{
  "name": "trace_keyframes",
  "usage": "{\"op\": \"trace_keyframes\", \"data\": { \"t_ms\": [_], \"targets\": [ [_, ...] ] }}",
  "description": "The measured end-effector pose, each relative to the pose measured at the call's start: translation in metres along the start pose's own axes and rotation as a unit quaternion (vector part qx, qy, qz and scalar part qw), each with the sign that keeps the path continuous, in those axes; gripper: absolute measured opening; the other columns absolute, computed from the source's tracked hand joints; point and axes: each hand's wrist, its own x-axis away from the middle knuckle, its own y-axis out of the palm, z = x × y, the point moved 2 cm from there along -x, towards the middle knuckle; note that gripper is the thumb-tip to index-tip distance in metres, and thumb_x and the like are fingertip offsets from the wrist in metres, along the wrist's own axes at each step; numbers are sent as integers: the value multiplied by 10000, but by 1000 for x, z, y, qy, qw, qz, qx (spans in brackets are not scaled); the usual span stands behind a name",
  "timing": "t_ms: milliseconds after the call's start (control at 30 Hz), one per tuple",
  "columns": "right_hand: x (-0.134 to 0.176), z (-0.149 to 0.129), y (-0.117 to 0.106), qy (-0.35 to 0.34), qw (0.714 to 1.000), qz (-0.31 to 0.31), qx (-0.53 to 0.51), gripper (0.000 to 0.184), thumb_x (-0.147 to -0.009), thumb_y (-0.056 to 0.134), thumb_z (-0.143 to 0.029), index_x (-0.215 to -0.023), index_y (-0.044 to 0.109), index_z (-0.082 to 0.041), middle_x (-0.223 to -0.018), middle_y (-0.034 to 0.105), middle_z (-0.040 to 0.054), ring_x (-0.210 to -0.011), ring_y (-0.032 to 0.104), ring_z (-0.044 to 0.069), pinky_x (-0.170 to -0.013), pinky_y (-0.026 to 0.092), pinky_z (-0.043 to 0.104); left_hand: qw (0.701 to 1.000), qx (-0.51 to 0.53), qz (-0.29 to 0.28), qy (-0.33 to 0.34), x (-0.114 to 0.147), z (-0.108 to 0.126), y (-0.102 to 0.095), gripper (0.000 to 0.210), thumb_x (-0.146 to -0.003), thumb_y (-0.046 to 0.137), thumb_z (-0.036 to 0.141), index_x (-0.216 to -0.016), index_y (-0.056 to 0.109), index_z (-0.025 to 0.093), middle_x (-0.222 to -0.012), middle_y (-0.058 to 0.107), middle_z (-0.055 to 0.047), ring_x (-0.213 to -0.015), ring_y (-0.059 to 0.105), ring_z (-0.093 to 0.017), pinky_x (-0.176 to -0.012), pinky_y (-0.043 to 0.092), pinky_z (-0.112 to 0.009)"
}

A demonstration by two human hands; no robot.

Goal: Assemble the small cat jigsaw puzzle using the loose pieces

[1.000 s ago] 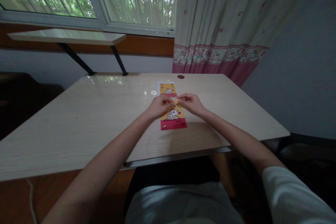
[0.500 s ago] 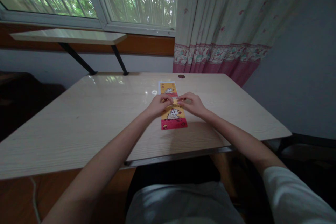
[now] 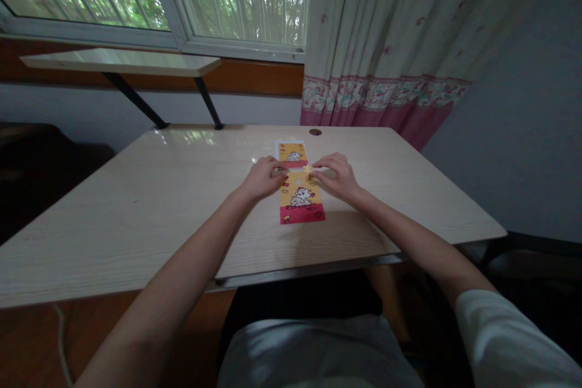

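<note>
A yellow and pink picture with a white cartoon animal point(image 3: 301, 199) lies on the table in front of me. Its top is partly covered by my hands, and a small pale patch shows above the animal. Behind it sits a similar, smaller yellow and pink picture point(image 3: 291, 149) on a white backing. Between the thumb and fingertips of my right hand point(image 3: 339, 176) is a small yellow piece point(image 3: 308, 170), held over the near picture's upper right. My left hand point(image 3: 264, 178) rests at the near picture's upper left edge, thumb and forefinger apart with nothing visible between them.
The pale wood table point(image 3: 136, 212) has a round cable hole point(image 3: 315, 132) at its back edge. A raised shelf point(image 3: 122, 62) on black legs stands at the back left. Behind the table hang floral curtains point(image 3: 364, 42) beside a barred window point(image 3: 245, 0).
My left hand has let go of the yellow piece and moved left to the picture's edge. My right hand has shifted slightly away from me, holding the piece.
</note>
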Motion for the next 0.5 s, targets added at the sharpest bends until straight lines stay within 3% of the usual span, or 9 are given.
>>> {"op": "trace_keyframes", "data": {
  "t_ms": [100,200,300,500],
  "targets": [
    [-2,3,11,43,998,-16,-31,170,-853,697,-351,-923,725,-198,-907,714,63,-895,604,204,-858,413,359,998,-48,-46,-5,0,-4,1,267,-831,604,328,-996,750,176,-975,641,-108,-911,595,-244,-865,468,-399],
    [-3,9,28,96,990,-89,-51,133,-819,729,-317,-866,738,-192,-876,720,49,-861,621,187,-834,426,337,994,-74,-78,-10,0,-3,3,274,-828,606,335,-1015,748,194,-944,641,-97,-899,596,-243,-862,468,-393],
    [-3,16,40,118,982,-141,-45,130,-794,750,-318,-834,748,-195,-879,723,45,-856,629,181,-845,425,335,993,-81,-85,-17,-1,-2,4,293,-836,601,346,-1033,746,185,-964,643,-109,-914,596,-249,-880,465,-400],
    [0,19,45,118,980,-158,-7,177,-787,749,-359,-873,758,-204,-928,717,53,-904,618,197,-873,409,349,993,-88,-82,-20,-1,-2,2,284,-829,615,353,-1029,749,201,-974,645,-103,-914,597,-243,-885,464,-399]
  ]
}}
